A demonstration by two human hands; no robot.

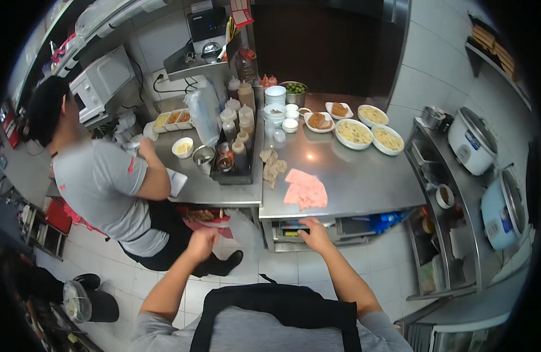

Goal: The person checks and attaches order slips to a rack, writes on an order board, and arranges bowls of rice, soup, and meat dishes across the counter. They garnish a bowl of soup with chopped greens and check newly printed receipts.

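Note:
My left hand (203, 243) is raised in front of me with its fingers curled closed; whether anything is in it cannot be made out. To its right, my right hand (313, 232) hovers just off the counter's front edge, thumb and fingers apart, holding nothing. Nearest to it on the steel counter (364, 182) lies a crumpled pink cloth (305, 189). A brownish crumpled cloth (273, 167) rests left of the pink one. Neither hand touches a cloth.
A co-worker (106, 176) stands at left by the adjoining counter. Bowls of pale food (354, 134), small plates (318, 121) and stacked dishes (275, 95) line the back. Squeeze bottles (246, 117) fill a black tray. Rice cookers (473, 141) stand at right.

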